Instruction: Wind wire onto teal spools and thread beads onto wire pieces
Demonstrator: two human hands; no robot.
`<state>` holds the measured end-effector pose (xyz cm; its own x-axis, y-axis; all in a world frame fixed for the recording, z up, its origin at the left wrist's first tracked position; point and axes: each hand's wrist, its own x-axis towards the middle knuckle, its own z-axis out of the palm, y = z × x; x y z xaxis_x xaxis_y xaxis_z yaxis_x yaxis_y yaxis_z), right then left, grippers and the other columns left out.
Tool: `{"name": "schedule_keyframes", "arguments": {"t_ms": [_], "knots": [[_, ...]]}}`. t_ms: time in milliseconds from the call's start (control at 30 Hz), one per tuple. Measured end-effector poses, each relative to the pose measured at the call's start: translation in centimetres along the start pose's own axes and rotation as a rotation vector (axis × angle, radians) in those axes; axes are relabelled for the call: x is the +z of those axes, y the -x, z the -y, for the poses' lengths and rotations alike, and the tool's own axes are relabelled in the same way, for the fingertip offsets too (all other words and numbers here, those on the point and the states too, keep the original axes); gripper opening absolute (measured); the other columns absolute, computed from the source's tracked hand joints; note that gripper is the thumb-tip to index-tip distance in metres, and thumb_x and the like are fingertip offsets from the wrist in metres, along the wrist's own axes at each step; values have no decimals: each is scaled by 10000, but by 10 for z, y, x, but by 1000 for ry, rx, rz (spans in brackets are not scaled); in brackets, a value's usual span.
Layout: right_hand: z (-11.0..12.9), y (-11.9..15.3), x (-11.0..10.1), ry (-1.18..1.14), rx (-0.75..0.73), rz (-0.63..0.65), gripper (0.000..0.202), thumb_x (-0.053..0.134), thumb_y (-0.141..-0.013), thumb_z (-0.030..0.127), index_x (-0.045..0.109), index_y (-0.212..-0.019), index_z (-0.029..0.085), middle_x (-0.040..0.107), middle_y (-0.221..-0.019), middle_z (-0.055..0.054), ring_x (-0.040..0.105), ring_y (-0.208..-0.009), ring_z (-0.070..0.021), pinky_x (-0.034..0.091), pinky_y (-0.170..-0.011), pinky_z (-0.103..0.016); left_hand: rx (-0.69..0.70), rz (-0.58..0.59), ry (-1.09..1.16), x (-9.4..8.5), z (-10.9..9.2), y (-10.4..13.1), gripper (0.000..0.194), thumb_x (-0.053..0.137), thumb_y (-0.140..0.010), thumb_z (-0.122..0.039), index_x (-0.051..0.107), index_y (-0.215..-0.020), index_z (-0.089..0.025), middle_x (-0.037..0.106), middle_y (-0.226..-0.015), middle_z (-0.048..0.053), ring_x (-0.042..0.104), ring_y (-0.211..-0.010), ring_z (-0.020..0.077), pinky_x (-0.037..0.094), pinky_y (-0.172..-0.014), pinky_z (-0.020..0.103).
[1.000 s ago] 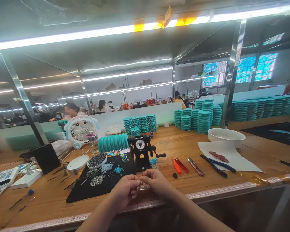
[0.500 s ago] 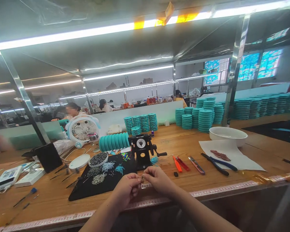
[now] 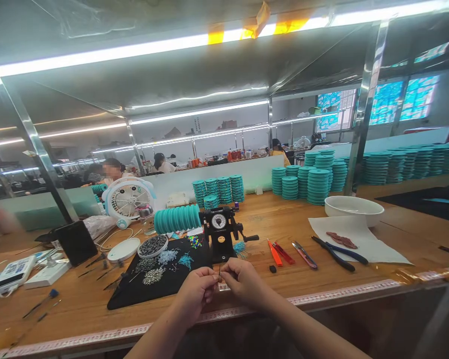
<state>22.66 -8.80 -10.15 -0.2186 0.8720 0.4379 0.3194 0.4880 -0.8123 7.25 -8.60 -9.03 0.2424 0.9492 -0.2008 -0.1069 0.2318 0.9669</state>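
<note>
My left hand (image 3: 198, 289) and my right hand (image 3: 243, 280) meet at the front of the wooden table, their fingertips pinched together. Between them is something thin and dark, too small to name. Just behind the hands stands a black hand-cranked winder (image 3: 220, 234) with a round dial. A row of turquoise spools (image 3: 177, 218) sits on its left side, and its crank handle (image 3: 252, 238) points right. Left of my hands lies a black mat (image 3: 134, 294) with small piles of silvery beads (image 3: 153, 276), pale blue pieces (image 3: 167, 257) and turquoise strands (image 3: 186, 260).
A bowl of dark beads (image 3: 153, 247) and a white lid (image 3: 123, 250) are at left, near a fan (image 3: 130, 199). On the right lie an orange tool (image 3: 274, 253), a cutter (image 3: 304, 254), pliers (image 3: 333, 254) and paper (image 3: 381, 249) beside a white bowl (image 3: 353, 205). Stacked spools (image 3: 318, 187) stand behind.
Both hands stay together in nearly the same place. My right fingers have shifted slightly, and a thin dark piece now shows upright between the fingertips.
</note>
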Motion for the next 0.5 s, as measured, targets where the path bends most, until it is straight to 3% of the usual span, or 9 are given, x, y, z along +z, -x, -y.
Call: {"name": "schedule_keyframes", "arguments": {"t_ms": [333,500], "knots": [[-6,-3,1,-102,116,5,207,516,-790,281,600,-646,158,620,-614,-19,554,-612,-166,419,-564,-245,60,0,-55,3,-7,4,227,689,-570,-289,514,-604,-149,406,-448,-75,239,-385,28,143,-423,208],[-3,3,-2,-11,61,-6,175,544,-803,245,605,-661,162,595,-662,-31,537,-651,-177,400,-600,-269,65,-6,-135,2,-10,5,195,641,-597,-290,498,-619,-160,424,-477,-65,268,-405,41,169,-430,211]]}}
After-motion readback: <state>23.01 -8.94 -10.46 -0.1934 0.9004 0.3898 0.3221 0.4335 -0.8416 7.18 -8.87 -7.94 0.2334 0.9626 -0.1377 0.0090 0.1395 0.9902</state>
